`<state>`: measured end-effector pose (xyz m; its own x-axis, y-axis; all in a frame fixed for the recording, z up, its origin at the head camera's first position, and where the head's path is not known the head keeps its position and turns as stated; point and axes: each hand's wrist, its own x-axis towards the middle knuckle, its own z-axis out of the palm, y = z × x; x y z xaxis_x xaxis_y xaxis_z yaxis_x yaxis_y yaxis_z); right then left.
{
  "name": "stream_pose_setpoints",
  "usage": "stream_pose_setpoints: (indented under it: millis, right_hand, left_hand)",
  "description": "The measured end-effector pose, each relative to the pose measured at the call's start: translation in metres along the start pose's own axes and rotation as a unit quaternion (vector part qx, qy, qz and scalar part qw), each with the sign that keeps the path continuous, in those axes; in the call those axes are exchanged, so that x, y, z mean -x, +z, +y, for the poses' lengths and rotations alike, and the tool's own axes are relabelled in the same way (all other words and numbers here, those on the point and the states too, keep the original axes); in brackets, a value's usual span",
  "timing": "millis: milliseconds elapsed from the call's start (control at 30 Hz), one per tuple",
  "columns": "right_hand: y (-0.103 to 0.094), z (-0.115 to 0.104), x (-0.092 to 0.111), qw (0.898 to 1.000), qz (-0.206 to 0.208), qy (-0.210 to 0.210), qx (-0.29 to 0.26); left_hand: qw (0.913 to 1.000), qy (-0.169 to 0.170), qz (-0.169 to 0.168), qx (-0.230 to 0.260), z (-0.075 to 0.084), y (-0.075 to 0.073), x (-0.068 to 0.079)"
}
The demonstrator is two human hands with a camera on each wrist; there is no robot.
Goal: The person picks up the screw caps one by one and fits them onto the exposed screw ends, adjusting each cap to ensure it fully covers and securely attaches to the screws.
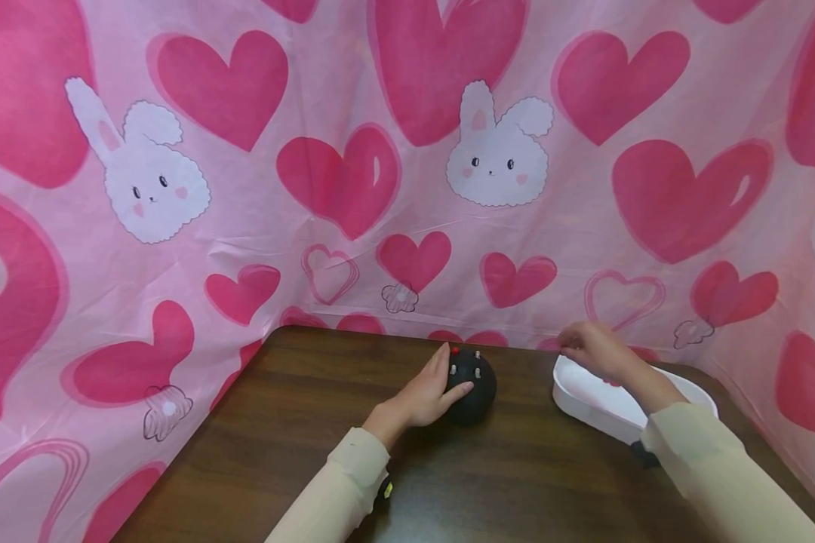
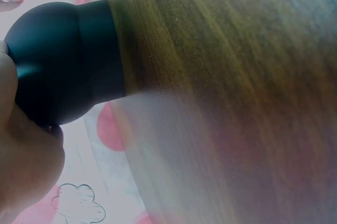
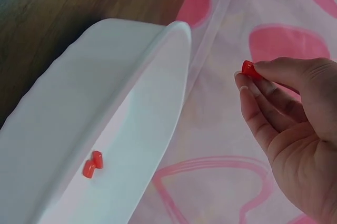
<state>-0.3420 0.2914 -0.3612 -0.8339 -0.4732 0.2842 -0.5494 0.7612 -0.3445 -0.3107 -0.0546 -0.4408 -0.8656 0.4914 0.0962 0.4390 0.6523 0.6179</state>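
Pink cloth (image 1: 258,188), printed with hearts and rabbit faces, is hung behind and at the sides of a brown wooden table (image 1: 278,422). In the head view, a black ball (image 1: 472,407) is seen on the table, between the two hands. Four small pegs are set on its top; one, at the far left, is tipped in red, and three are silvery. The left hand (image 1: 421,388) is laid against the left side of the ball, with its fingers outstretched and its thumb placed across the near side. The right hand (image 1: 601,351) is held well apart from the left, at the far left end of a white tray (image 1: 584,411). Both forearms are covered by cream sleeves (image 1: 339,483).

In the left wrist view, the ball is shown from the side, supported on the table by a dark collar-like base (image 2: 101,52). The left hand is partly cut off by the picture edge.

In the right wrist view, a small red cap (image 3: 249,70) is pinched between the thumb and fingertips of the right hand, beside the tray. Two similar red caps (image 3: 89,169) are seen inside the tray, touching or nearly touching.
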Motion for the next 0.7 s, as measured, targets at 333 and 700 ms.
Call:
stream_pose_setpoints:
  millis: [333,700]
  right_hand:
    - [-0.001,-0.016,-0.003,1.000,-0.005,-0.002,-0.011]
    - [0.000,-0.029,-0.007,1.000,-0.002,-0.008,-0.027]
  left_hand:
    - [1.0000,-0.001,-0.003,0.000,-0.002,0.000,0.000]
    - [1.0000,0.003,0.000,0.004,-0.002,0.001,0.000]
